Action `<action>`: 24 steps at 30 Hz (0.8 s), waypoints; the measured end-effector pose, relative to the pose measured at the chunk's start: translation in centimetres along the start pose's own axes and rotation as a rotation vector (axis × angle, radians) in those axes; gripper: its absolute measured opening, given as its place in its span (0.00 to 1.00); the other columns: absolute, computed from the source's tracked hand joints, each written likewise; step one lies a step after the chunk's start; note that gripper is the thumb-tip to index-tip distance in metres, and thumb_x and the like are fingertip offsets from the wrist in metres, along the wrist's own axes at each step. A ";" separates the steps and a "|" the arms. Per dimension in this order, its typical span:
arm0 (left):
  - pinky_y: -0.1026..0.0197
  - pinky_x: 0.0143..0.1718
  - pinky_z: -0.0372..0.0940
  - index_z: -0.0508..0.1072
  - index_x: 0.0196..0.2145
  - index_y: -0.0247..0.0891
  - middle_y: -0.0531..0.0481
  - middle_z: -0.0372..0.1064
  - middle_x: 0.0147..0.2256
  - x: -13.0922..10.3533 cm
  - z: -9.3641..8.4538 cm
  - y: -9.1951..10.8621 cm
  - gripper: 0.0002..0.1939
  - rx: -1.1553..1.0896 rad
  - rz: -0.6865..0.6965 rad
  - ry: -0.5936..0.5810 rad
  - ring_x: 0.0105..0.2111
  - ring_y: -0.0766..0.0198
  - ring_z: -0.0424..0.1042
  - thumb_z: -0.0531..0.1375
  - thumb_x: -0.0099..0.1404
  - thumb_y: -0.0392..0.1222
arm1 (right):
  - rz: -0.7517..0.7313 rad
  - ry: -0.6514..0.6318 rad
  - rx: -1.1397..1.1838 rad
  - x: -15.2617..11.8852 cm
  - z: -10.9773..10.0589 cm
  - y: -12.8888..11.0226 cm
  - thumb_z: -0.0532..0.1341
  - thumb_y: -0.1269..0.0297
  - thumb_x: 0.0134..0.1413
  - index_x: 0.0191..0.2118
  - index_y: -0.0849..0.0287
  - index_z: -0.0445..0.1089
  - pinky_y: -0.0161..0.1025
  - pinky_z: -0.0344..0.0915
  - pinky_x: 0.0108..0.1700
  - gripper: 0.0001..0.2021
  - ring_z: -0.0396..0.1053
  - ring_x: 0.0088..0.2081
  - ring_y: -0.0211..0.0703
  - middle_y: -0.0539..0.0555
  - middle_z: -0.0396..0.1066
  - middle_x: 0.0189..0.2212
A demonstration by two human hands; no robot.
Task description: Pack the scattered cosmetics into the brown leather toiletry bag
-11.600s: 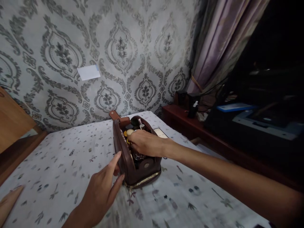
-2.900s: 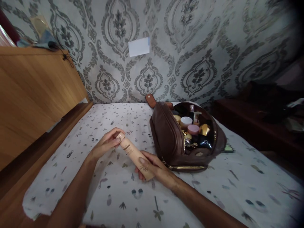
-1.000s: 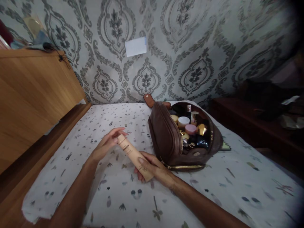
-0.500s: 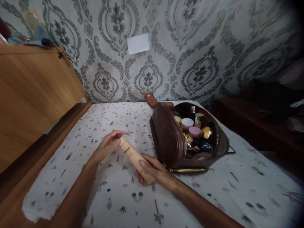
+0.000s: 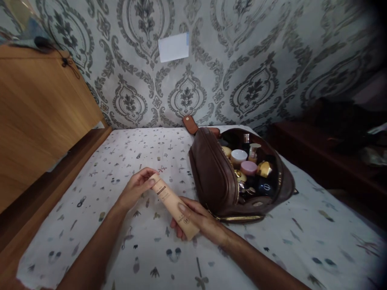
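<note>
A beige squeeze tube [image 5: 169, 201] with small printed text is held at a slant above the patterned sheet, its capped end up and to the left. My right hand [image 5: 198, 217] wraps round the lower, wide end, thumb on top. At the cap end, my left hand [image 5: 141, 184] closes its thumb and fingers on the tube's cap. Just right of the hands sits a brown cosmetic bag [image 5: 213, 173], unzipped. Inside it are a white-lidded jar [image 5: 238, 155], a pink-lidded jar [image 5: 249, 168], a gold-coloured item [image 5: 265, 169] and several other small containers.
The white patterned sheet [image 5: 157, 149] covers the surface beneath. A wooden cabinet [image 5: 45, 100] stands at the left, and a patterned wall [image 5: 208, 80] with a white card [image 5: 173, 47] rises behind. Dark furniture [image 5: 296, 149] lies at the right.
My left thumb has come down onto the tube's cap end, and the left fingers have closed there. The tube stays in my right hand. The camera view has shifted slightly.
</note>
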State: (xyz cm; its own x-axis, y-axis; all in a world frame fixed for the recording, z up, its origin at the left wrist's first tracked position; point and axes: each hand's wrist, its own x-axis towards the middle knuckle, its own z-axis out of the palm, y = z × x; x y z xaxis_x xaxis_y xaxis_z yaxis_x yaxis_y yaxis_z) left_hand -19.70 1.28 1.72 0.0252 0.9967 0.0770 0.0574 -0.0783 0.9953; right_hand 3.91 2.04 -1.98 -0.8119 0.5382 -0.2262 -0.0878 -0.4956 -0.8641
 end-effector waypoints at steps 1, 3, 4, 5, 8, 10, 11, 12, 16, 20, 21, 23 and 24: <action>0.62 0.39 0.63 0.75 0.43 0.39 0.48 0.70 0.37 0.1 0.0 -0.1 0.17 -0.024 -0.001 -0.006 0.38 0.60 0.67 0.66 0.61 0.51 | 0.004 -0.003 0.016 0.0 0.0 0.0 0.64 0.39 0.52 0.48 0.60 0.65 0.32 0.67 0.25 0.29 0.72 0.24 0.38 0.53 0.75 0.30; 0.61 0.42 0.64 0.75 0.46 0.40 0.46 0.72 0.41 0.1 -0.2 -0.1 0.19 -0.081 -0.004 -0.034 0.41 0.58 0.69 0.67 0.59 0.50 | 0.009 -0.018 0.057 0.1 0.1 0.0 0.64 0.39 0.51 0.48 0.60 0.65 0.32 0.66 0.24 0.30 0.72 0.24 0.38 0.54 0.75 0.29; 0.60 0.44 0.64 0.75 0.47 0.40 0.44 0.73 0.43 0.1 -0.2 -0.1 0.21 -0.114 -0.007 -0.046 0.43 0.57 0.69 0.68 0.58 0.50 | 0.013 -0.025 0.076 0.1 0.1 0.0 0.64 0.39 0.51 0.48 0.61 0.65 0.32 0.66 0.23 0.30 0.72 0.24 0.38 0.55 0.75 0.29; 0.59 0.45 0.64 0.74 0.48 0.41 0.43 0.73 0.45 0.1 -0.2 -0.2 0.23 -0.144 -0.011 -0.057 0.44 0.56 0.70 0.68 0.58 0.51 | 0.014 -0.030 0.088 0.1 0.1 0.0 0.64 0.39 0.51 0.48 0.61 0.65 0.32 0.66 0.23 0.30 0.72 0.24 0.38 0.55 0.75 0.29; 0.59 0.44 0.64 0.75 0.48 0.41 0.43 0.74 0.45 0.1 0.1 -0.4 0.24 -0.159 -0.011 -0.043 0.43 0.56 0.70 0.68 0.58 0.55 | 0.010 -0.033 0.091 0.0 0.2 0.1 0.64 0.39 0.51 0.49 0.61 0.65 0.32 0.66 0.23 0.31 0.72 0.24 0.39 0.55 0.76 0.29; 0.62 0.39 0.63 0.77 0.44 0.39 0.47 0.73 0.38 0.1 0.5 -0.6 0.22 -0.125 -0.011 -0.008 0.37 0.60 0.69 0.67 0.58 0.56 | 0.000 -0.032 0.083 0.0 0.2 0.1 0.65 0.40 0.51 0.49 0.62 0.65 0.32 0.66 0.23 0.30 0.72 0.24 0.39 0.56 0.76 0.29; 0.63 0.37 0.63 0.78 0.42 0.39 0.48 0.72 0.35 0.2 0.6 -0.7 0.21 -0.113 -0.016 0.007 0.35 0.62 0.68 0.67 0.58 0.56 | -0.002 -0.035 0.088 0.0 0.2 0.2 0.65 0.40 0.51 0.49 0.62 0.65 0.32 0.66 0.23 0.30 0.72 0.24 0.39 0.56 0.76 0.29; 0.63 0.36 0.63 0.78 0.41 0.39 0.49 0.71 0.33 0.2 0.6 -0.7 0.20 -0.112 -0.020 0.015 0.33 0.63 0.68 0.68 0.57 0.56 | 0.000 -0.040 0.103 0.0 0.2 0.3 0.65 0.40 0.51 0.49 0.62 0.65 0.32 0.66 0.23 0.30 0.73 0.24 0.39 0.56 0.76 0.29; 0.62 0.39 0.64 0.79 0.44 0.38 0.45 0.75 0.39 0.2 0.0 -0.3 0.22 -0.198 -0.024 -0.042 0.38 0.59 0.70 0.71 0.54 0.51 | 0.049 -0.107 0.242 0.1 0.3 0.6 0.64 0.41 0.52 0.47 0.62 0.64 0.33 0.66 0.23 0.29 0.72 0.22 0.40 0.57 0.77 0.28; 0.59 0.42 0.65 0.78 0.47 0.38 0.41 0.75 0.44 -0.2 -0.2 0.2 0.25 -0.294 0.002 -0.099 0.42 0.55 0.71 0.72 0.53 0.50 | 0.084 -0.158 0.325 0.0 0.6 0.9 0.64 0.41 0.52 0.45 0.61 0.63 0.34 0.67 0.25 0.28 0.73 0.22 0.40 0.58 0.78 0.28; 0.60 0.41 0.65 0.78 0.47 0.38 0.42 0.75 0.43 -0.3 -0.1 0.2 0.26 -0.299 0.010 -0.084 0.41 0.55 0.71 0.72 0.53 0.52 | 0.075 -0.154 0.320 0.0 0.7 1.0 0.65 0.42 0.52 0.45 0.61 0.63 0.34 0.67 0.25 0.27 0.73 0.23 0.40 0.58 0.78 0.28; 0.63 0.36 0.63 0.79 0.44 0.38 0.45 0.74 0.38 -0.2 0.2 0.0 0.26 -0.278 0.007 -0.023 0.36 0.60 0.69 0.72 0.51 0.55 | 0.051 -0.138 0.299 0.0 0.7 1.2 0.65 0.44 0.53 0.45 0.61 0.63 0.34 0.67 0.26 0.26 0.74 0.23 0.41 0.58 0.78 0.28; 0.65 0.33 0.62 0.79 0.41 0.37 0.48 0.72 0.34 -0.2 0.4 -0.2 0.25 -0.262 0.000 0.014 0.32 0.63 0.68 0.72 0.51 0.55 | 0.045 -0.132 0.293 0.1 0.7 1.2 0.64 0.44 0.54 0.46 0.61 0.63 0.34 0.67 0.26 0.25 0.74 0.23 0.41 0.58 0.78 0.28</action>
State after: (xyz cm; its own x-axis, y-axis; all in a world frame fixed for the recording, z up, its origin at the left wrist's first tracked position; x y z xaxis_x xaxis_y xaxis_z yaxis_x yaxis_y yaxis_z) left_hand -19.34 1.13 1.54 0.0116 0.9970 0.0764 -0.2035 -0.0725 0.9764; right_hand 3.33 0.97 -2.70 -0.8850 0.4275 -0.1844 -0.1969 -0.7024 -0.6840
